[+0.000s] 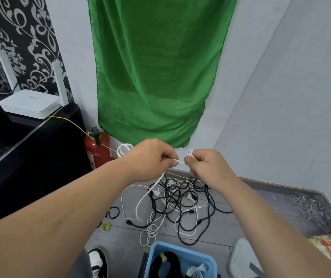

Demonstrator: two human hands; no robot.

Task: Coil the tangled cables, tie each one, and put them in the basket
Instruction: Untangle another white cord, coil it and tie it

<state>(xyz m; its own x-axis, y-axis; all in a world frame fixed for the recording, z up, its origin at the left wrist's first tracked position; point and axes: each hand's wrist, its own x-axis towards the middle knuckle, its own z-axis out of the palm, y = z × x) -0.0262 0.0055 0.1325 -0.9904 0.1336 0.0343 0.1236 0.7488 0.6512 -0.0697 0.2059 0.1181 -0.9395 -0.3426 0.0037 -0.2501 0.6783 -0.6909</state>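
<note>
**Both hands on one white cable, above the tangle**

Grey tiled floor in a corner, with a green cloth [156, 73] hanging on the pale wall.

Far left: a white router [30, 104] sits on a black cabinet [40, 149]. A red fire extinguisher [97, 149] stands just beside the cabinet, against the wall.

Your left hand [150, 159] has its fingers curled, with thumb and forefinger pinching the white cable [180, 162]. From that pinch the cable drops to the floor. White loops [123, 149] show behind the wrist; I can't tell if you hold them.

Your right hand [204, 165] is near the left, fingers curled, gripping a small bunch of the same cable's loops at the fingertips. A short taut strand runs between the two hands.

Below both hands, the tangled cables [182, 203], black and white, are spread on the floor.

Bottom centre: the blue basket [184, 251], nearer you than the tangle. It holds a black coil with a yellow tie [163, 257] and a white bundle [196, 269].

Right: a pile of pale ties [309, 205] on a dark sheet by the wall.
</note>
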